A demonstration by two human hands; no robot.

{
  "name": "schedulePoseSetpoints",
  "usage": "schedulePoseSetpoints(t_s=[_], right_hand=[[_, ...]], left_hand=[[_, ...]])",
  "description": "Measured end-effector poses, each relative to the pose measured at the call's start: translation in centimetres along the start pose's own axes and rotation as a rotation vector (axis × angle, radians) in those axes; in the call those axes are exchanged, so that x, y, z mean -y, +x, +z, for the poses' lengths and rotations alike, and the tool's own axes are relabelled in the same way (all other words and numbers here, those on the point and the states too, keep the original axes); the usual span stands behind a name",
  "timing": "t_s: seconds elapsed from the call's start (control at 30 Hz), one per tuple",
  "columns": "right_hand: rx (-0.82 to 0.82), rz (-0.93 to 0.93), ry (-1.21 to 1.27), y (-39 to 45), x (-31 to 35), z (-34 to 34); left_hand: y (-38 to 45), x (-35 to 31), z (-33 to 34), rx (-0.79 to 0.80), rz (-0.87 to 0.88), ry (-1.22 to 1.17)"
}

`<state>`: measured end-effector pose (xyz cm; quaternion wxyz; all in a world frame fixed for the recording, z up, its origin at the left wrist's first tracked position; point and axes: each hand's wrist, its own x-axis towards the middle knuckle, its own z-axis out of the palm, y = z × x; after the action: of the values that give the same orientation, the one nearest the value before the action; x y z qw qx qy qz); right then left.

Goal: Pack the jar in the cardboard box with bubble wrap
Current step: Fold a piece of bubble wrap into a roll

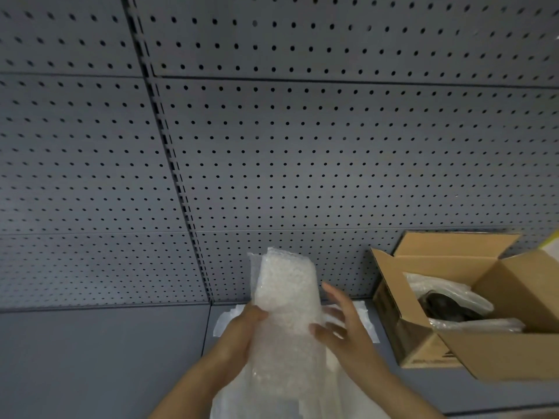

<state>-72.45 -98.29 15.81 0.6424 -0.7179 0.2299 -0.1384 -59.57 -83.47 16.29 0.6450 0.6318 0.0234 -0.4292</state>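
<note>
At the left the grey bench is bare, with a pegboard wall behind it. Toward the middle the left hand is closed around the side of an upright roll of bubble wrap, thumb pressed into its front. Whether the jar is inside that roll I cannot tell; the wrap is too cloudy to show any glass. The right hand is open, fingers spread, its palm just beside the roll's right side and its thumb touching the wrap, gripping nothing. More loose wrap and a white sheet lie under and behind the hands.

At the right the box stands open on the bench, all flaps up. It already holds plastic padding around a dark round thing, perhaps a lid or another object.

My reading: wrapping looks nearly finished, the box is partly lined, and what remains is to carry the roll over, seat it inside, and close the flaps
</note>
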Motion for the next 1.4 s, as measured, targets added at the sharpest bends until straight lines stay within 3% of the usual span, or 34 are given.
schedulePoseSetpoints(t_s=[0.03,0.13,0.33,0.43,0.53,0.73,0.87,0.97,1.1,1.23,1.4], right_hand=[[0.111,0.042,0.085,-0.1,0.4,-0.4],[0.293,0.104,0.008,-0.4,1.0,-1.5],[0.385,0.318,0.117,-0.8,0.9,-3.0],[0.36,0.299,-0.002,-0.9,0.8,-3.2],[0.261,0.237,-0.185,-0.7,0.6,-3.2],[0.034,0.109,-0.453,-1.0,1.0,-3.0],[-0.006,0.015,-0.508,-1.2,0.9,-3.3],[-0.042,0.065,-0.422,-1.4,1.8,-3.8],[-0.094,0.133,-0.241,-2.3,2.9,-4.8],[-0.038,0.196,0.032,-3.3,2.8,-6.6],[0.028,0.179,0.406,-3.8,3.1,-10.2]], left_hand=[[-0.2,-0.2,0.0,0.034,-0.027,0.005],[-0.8,-0.6,0.0,0.147,-0.038,0.042],[-1.2,-0.5,0.0,0.332,0.148,0.13],[-0.8,-0.4,-0.5,0.487,0.188,0.157],[-0.8,-0.6,-0.4,0.65,0.27,0.363],[0.4,-0.3,-0.2,0.55,0.345,0.764],[0.7,0.1,0.7,0.288,0.587,0.921],[1.0,-0.5,1.4,0.229,0.725,0.978],[1.5,-1.6,2.3,0.378,0.514,0.773],[1.8,-1.4,4.5,0.438,0.409,0.696],[2.1,-2.1,9.3,0.295,0.376,0.614]])
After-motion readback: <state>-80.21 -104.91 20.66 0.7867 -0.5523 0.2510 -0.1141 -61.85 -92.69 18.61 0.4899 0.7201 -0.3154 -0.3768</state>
